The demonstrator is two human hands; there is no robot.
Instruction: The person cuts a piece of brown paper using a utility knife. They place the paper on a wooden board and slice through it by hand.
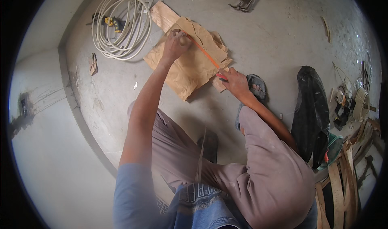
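Observation:
A sheet of crumpled brown paper (188,65) lies on the floor over a wooden board (164,16), whose ends stick out from beneath it. An orange strip (203,51) runs slantwise over the paper. My left hand (177,44) is at its upper end, with fingertips bent on the strip and the paper's upper edge. At the lower end my right hand (235,81) is closed around a small red and black object (222,77), mostly hidden by the fingers, from which the strip seems to come.
Coiled white cable (121,54) lies upper left, beside a yellow and black tool (113,23). Dark metal bars (250,1) are at the top. To the right are a black plastic bag (312,107), tools (342,104) and wood strips (336,183). A wall (45,132) stands at left.

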